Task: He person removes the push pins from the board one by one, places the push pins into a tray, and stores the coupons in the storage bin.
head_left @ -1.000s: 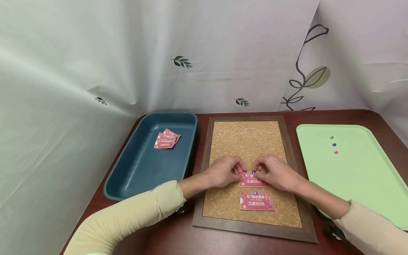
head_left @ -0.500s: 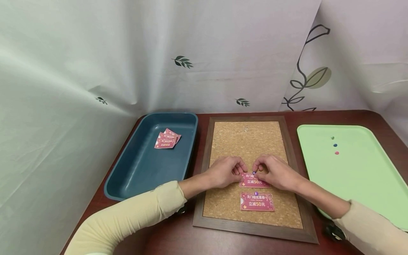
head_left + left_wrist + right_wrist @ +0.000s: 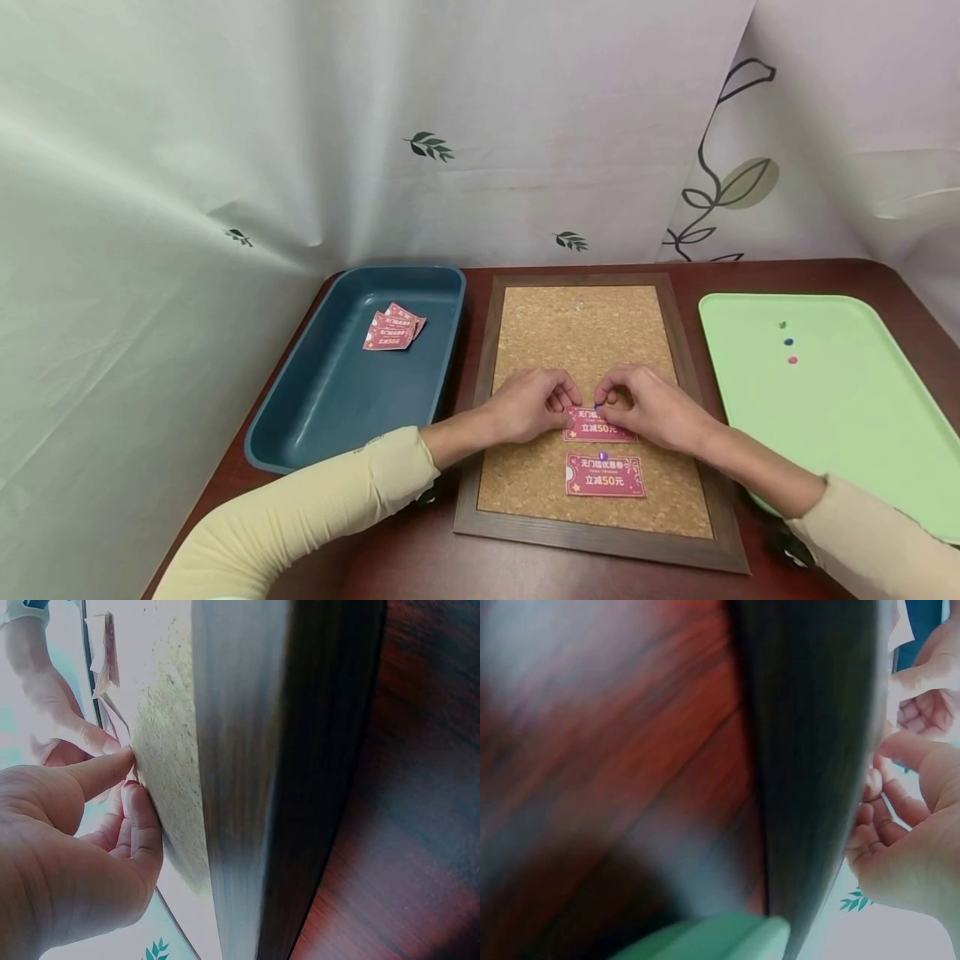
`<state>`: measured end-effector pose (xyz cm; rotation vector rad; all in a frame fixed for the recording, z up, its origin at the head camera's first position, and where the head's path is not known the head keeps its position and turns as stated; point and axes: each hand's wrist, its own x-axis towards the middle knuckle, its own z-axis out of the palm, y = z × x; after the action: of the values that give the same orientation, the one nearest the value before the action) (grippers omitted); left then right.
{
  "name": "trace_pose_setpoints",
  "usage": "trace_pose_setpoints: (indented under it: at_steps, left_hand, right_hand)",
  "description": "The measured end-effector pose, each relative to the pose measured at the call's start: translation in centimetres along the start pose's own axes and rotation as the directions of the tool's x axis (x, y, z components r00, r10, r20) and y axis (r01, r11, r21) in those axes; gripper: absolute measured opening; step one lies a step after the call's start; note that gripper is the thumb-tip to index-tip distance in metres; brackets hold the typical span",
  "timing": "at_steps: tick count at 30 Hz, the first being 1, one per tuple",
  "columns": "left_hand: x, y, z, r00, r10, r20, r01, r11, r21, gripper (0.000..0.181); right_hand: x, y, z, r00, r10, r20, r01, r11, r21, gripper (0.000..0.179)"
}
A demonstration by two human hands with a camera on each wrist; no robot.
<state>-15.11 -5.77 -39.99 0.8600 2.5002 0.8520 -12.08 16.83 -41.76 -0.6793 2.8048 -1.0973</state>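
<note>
Pinching: the right hand (image 3: pixel 652 408), thumb and fingertips closed on a small blue pin (image 3: pixel 597 407) at the top edge of the upper coupon (image 3: pixel 600 429).
Holding: the left hand (image 3: pixel 525 406), fingers curled, thumb on that coupon's left end.
Corkboard (image 3: pixel 585 333): under the upper coupon and the lower coupon (image 3: pixel 605 481), which carries a purple pin (image 3: pixel 603 456).
Blue tray (image 3: pixel 352 408): to the left, overlapping coupons (image 3: pixel 388 337) inside.
Green tray (image 3: pixel 847 425): to the right, three small pins (image 3: pixel 788 342) on it.

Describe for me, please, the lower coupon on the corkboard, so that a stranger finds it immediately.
Look for the brown-framed corkboard between the dark-blue tray and the light-green tray. On its cork, near the bottom edge, lies the lower pink coupon, just below the upper pink coupon. Unlike that partly covered neighbour, it lies in plain view, a purple pushpin at its top edge.
</note>
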Motion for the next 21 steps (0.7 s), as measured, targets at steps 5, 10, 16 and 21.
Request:
trace_pose_setpoints:
  at_steps: [5, 10, 16, 21]
  left_hand:
    - [0.1, -0.1, 0.0, 1.0, 0.0, 0.0, 0.0, 1.0, -0.001, 0.017]
    - [0.1, -0.2, 0.0, 1.0, 0.003, -0.001, -0.003, 1.0, -0.003, 0.017]
    - [0.1, 0.0, 0.0, 1.0, 0.005, -0.003, -0.005, 1.0, -0.004, 0.016]
    - [0.2, -0.1, 0.0, 1.0, 0.003, -0.004, -0.003, 1.0, 0.003, 0.017]
  right_hand:
    - [0.2, 0.3, 0.2, 0.999, -0.04, -0.008, 0.04, 0.998, -0.042, 0.018]
    - [0.5, 0.3, 0.5, 0.994, -0.105, -0.031, 0.101, 0.987, -0.125, 0.022]
    - [0.7, 0.4, 0.7, 0.989, -0.138, -0.053, 0.128, 0.979, -0.161, 0.024]
    - [0.7, 0.7, 1.2, 0.986, -0.154, -0.065, 0.14, 0.974, -0.179, 0.025]
